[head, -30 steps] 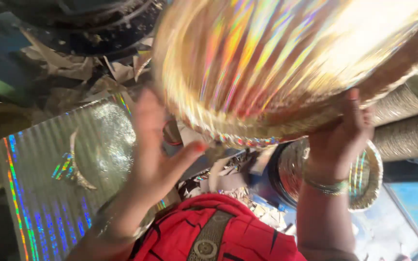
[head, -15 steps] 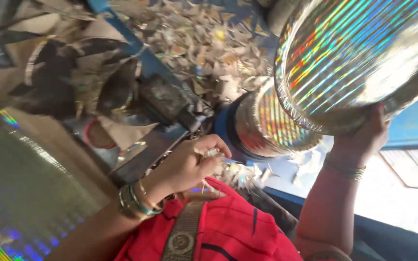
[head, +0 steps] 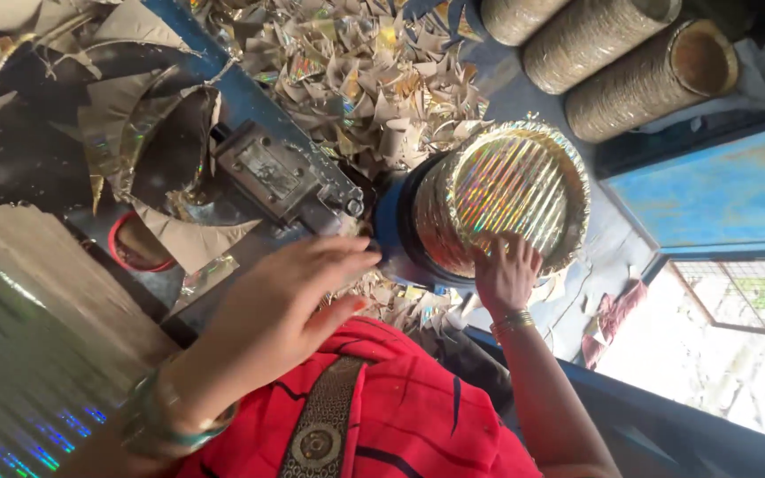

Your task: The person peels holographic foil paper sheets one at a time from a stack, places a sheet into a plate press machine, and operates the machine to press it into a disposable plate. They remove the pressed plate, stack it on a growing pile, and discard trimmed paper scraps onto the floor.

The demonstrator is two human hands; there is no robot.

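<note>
Lowered from where it was being held high half a second ago, the holographic foil plate [head: 515, 190] is now sitting on top of a stack of like plates [head: 440, 221] in a blue holder [head: 391, 232], just beside the metal press [head: 281, 177]. Its ribbed, round face is flashing rainbow bands inside a gold rim. The right hand [head: 506, 274] is resting open against its lower edge, fingers spread, seemingly steadying it rather than gripping. The left hand [head: 285, 305] is hovering loosely open and empty near the press, bangles [head: 166, 416] at the wrist. Paper offcuts [head: 356, 80] are lying heaped beyond, with long rolls of stacked plates [head: 604, 53] farther off.
</note>
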